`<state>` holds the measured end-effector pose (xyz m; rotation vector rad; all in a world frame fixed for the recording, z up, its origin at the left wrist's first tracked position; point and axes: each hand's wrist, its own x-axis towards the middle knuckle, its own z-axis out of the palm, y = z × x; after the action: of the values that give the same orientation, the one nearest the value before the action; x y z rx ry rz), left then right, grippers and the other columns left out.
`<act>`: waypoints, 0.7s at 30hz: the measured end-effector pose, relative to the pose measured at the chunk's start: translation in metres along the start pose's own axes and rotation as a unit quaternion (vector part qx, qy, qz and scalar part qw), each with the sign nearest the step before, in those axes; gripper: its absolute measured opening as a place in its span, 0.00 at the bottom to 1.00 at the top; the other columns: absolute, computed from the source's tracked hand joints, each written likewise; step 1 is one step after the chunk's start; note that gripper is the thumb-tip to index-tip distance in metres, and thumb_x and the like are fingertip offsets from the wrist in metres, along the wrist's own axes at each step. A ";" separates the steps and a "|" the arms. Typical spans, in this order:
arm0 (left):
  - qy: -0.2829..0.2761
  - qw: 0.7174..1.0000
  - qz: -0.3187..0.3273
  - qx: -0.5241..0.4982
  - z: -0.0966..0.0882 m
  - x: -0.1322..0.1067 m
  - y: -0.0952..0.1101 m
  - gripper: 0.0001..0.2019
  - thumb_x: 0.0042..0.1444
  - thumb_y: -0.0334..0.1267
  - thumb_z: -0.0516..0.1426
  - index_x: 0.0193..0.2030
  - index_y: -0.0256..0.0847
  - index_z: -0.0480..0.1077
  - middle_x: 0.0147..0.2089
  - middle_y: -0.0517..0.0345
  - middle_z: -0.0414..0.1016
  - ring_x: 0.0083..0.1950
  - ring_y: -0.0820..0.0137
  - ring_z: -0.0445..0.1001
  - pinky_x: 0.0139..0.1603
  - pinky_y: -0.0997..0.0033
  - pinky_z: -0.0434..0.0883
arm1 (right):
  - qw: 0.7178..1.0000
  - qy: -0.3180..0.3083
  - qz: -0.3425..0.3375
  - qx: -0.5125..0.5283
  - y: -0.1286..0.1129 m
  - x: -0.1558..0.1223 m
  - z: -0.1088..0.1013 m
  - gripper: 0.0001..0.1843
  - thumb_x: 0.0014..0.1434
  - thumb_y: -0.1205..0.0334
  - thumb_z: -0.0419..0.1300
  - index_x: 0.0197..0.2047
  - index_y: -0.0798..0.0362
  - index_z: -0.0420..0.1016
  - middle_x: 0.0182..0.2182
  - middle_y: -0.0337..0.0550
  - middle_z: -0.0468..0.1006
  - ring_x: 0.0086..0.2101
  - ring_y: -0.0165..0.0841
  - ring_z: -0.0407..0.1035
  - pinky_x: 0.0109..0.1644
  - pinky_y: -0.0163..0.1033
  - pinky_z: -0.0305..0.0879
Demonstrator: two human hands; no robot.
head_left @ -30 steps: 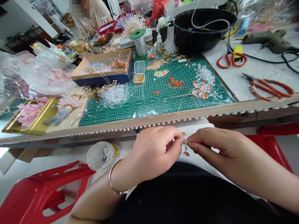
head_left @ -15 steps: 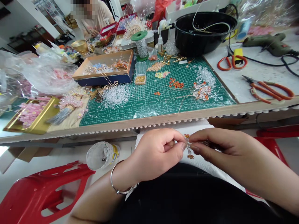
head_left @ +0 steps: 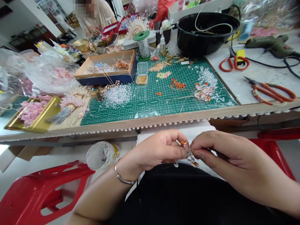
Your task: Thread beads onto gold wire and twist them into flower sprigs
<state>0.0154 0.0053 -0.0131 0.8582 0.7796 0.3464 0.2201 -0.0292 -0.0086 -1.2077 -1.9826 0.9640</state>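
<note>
Over my lap, at the table's front edge, both hands pinch a small beaded spray (head_left: 189, 152) with clear beads and orange ends. My left hand (head_left: 161, 148) grips it from the left between thumb and fingers; a clear bead (head_left: 176, 164) hangs below those fingers. From the right, my right hand (head_left: 217, 153) is closed on it with thumb and forefinger; what its curled palm covers is hidden. On the green cutting mat (head_left: 150, 109) lie loose orange beads (head_left: 178, 84), a bundle of clear and orange sprays (head_left: 202, 92) and a heap of clear beads (head_left: 118, 95).
Orange-handled pliers (head_left: 273, 90), scissors (head_left: 234, 63) and a glue gun (head_left: 269, 45) lie at the right. A black basin (head_left: 203, 37) and an open box (head_left: 105, 76) stand behind. Red stools (head_left: 44, 190) flank me; a white bucket (head_left: 98, 156) sits below. Another person (head_left: 98, 18) is across the table.
The beaded spray has tilted, its orange top now leaning left. My left hand has turned slightly and a clear bead shows beneath it. My right hand remains pinched at the spray.
</note>
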 end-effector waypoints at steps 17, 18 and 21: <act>0.243 0.811 0.230 0.480 0.002 -0.004 -0.012 0.08 0.62 0.44 0.59 0.40 0.42 0.68 0.21 0.72 0.61 0.23 0.76 0.63 0.25 0.74 0.58 | 0.972 -0.052 0.230 0.023 0.007 0.005 -0.001 0.16 0.64 0.47 0.59 0.30 0.48 0.77 0.25 0.37 0.76 0.26 0.32 0.67 0.29 0.37 0.63; 0.218 0.807 0.223 0.502 -0.001 -0.003 -0.009 0.08 0.63 0.44 0.59 0.40 0.42 0.69 0.22 0.71 0.64 0.23 0.75 0.65 0.26 0.74 0.59 | 0.968 -0.071 0.236 0.039 0.007 0.006 -0.003 0.16 0.64 0.48 0.59 0.30 0.48 0.77 0.25 0.37 0.76 0.26 0.32 0.66 0.28 0.37 0.63; 0.148 0.770 0.233 0.576 -0.010 -0.001 0.002 0.05 0.65 0.39 0.58 0.42 0.42 0.73 0.30 0.65 0.75 0.31 0.73 0.73 0.31 0.73 0.65 | 0.955 -0.128 0.254 0.087 0.010 0.010 -0.006 0.11 0.62 0.54 0.61 0.31 0.49 0.77 0.23 0.37 0.76 0.25 0.31 0.67 0.27 0.35 0.60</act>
<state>0.0071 0.0115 -0.0153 2.2344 1.0655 0.4386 0.2252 -0.0151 -0.0127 -1.5941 -1.7501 1.5842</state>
